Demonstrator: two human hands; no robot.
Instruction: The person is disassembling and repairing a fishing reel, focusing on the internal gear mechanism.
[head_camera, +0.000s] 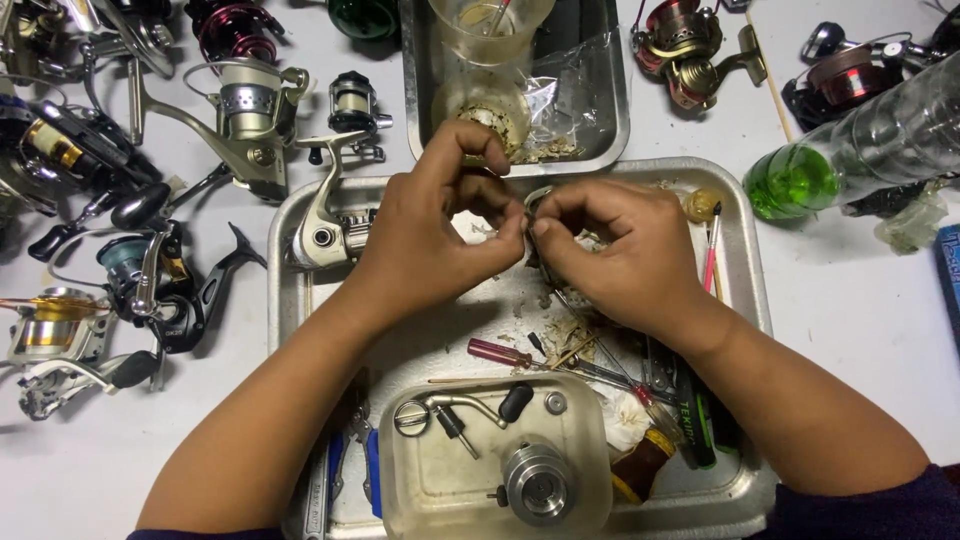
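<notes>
My left hand (440, 230) and my right hand (620, 250) meet above a metal tray (745, 250), fingertips pinched together on a small metal reel part (535, 198) that is mostly hidden by the fingers. A silver spinning reel body (325, 225) lies in the tray just left of my left hand. Below the hands, a clear plastic tub (495, 460) holds a reel handle, a spool and small parts. A red-handled screwdriver (500, 352) lies in the tray between the hands and the tub.
A second metal tray (415, 90) behind holds plastic cups and a bag. Several fishing reels (150, 270) crowd the table at left, more at the top right (700, 50). A clear bottle with green liquid (850, 150) lies at right. Tools fill the tray's lower right.
</notes>
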